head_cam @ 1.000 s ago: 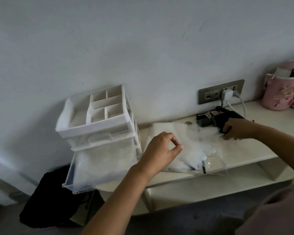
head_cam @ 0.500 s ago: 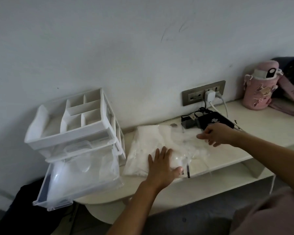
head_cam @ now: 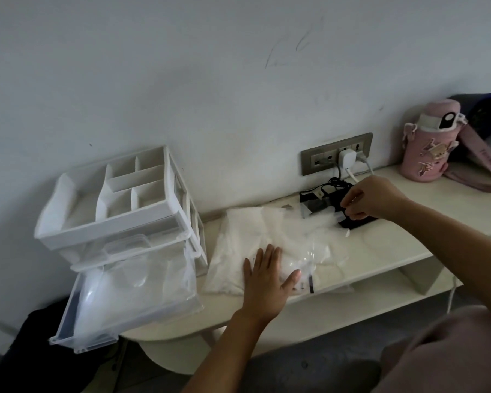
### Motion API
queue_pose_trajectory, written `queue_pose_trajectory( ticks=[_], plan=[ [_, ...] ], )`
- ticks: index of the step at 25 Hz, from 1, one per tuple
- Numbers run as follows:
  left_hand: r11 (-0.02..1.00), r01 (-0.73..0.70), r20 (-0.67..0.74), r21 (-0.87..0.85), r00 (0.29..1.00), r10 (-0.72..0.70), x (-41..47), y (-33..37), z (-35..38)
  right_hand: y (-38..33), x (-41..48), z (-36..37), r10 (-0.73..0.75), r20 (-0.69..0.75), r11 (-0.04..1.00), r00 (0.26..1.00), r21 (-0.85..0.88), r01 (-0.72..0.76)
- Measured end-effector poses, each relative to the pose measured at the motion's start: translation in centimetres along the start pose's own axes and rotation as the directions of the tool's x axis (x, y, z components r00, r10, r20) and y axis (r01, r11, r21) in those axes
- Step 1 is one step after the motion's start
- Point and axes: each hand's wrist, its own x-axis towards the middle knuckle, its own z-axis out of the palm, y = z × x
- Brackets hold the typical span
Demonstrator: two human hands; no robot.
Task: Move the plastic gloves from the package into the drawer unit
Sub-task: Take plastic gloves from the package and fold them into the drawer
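hands: left hand [head_cam: 267, 279] lay flat, fingers straight, pressing the package [head_cam: 238, 245] down; right hand [head_cam: 373, 199] pinched thin clear film at the package's far right end, likely the plastic gloves [head_cam: 318, 225].
change: a second before, left hand hung over the package with fingertips pinched; it had since dropped palm-down onto it. right hand stayed at the far end, now lifted a little.
meaning: judged as bracing the package so gloves slide out; pull not done yet.
task thing: most gloves lay in the package on the tabletop [head_cam: 394, 248]; a heap already sat in the open drawer [head_cam: 142, 282] of the drawer unit [head_cam: 111, 219].
edges: drawer overhung the tabletop's left front edge; package reached near the front edge.
room: nothing stood between package and drawer; black adapter [head_cam: 318, 202] just beside right hand, snag risk; pink bottle [head_cam: 425, 154] well apart.
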Motion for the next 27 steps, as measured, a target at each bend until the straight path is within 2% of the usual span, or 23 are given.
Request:
queue_pose_trajectory(
  ticks=[4, 7, 8, 10, 12, 15, 17, 23, 25, 27],
  plan=[
    [0.997, 0.072, 0.078, -0.023, 0.994, -0.070, 0.7, 0.4, -0.9, 0.8, 0.3, -1.0, 0.001, -0.065, 0.963, 0.998, 0.269, 0.017],
    [0.996, 0.087, 0.079, -0.029, 0.993, -0.084, 0.8, 0.6, -1.0, 1.2, 0.0, -0.9, 0.010, -0.060, 0.944, 0.998, 0.329, 0.010],
    [0.996, 0.085, 0.076, -0.023, 0.994, -0.083, 0.8, 0.7, -1.0, 1.3, -0.1, -0.5, 0.007, -0.050, 0.966, 0.999, 0.260, 0.006],
    [0.997, 0.081, 0.069, -0.020, 0.994, -0.079, 0.7, 0.7, -1.0, 1.5, -0.4, 0.5, -0.054, -0.017, 0.996, 0.998, -0.072, 0.052],
    [0.997, 0.072, 0.061, -0.018, 0.996, -0.071, 0.7, 0.6, -1.0, 1.5, -0.5, 1.9, -0.131, 0.080, 0.914, 0.988, -0.376, 0.151],
    [0.997, 0.065, 0.060, -0.030, 0.996, -0.063, 0.6, 0.3, -1.0, 1.9, -0.2, 4.1, -0.134, 0.191, 0.767, 0.972, -0.601, 0.224],
    [0.997, 0.059, 0.063, -0.040, 0.996, -0.056, 0.5, 0.1, -0.9, 1.9, 0.2, 4.8, -0.162, 0.175, 0.729, 0.971, -0.642, 0.238],
    [0.997, 0.056, 0.058, -0.060, 0.997, -0.052, 0.5, 0.0, -1.0, 1.1, 1.3, 3.9, -0.151, 0.105, 0.777, 0.983, -0.603, 0.183],
    [0.995, 0.060, 0.052, -0.083, 0.997, -0.056, 0.5, 0.0, -1.1, 0.6, 1.5, 3.1, -0.174, 0.027, 0.782, 0.984, -0.603, 0.155],
    [0.993, 0.065, 0.037, -0.099, 0.997, -0.062, 0.4, 0.1, -1.2, 0.0, 1.5, 1.8, -0.236, -0.121, 0.826, 0.964, -0.548, 0.133]
  ],
)
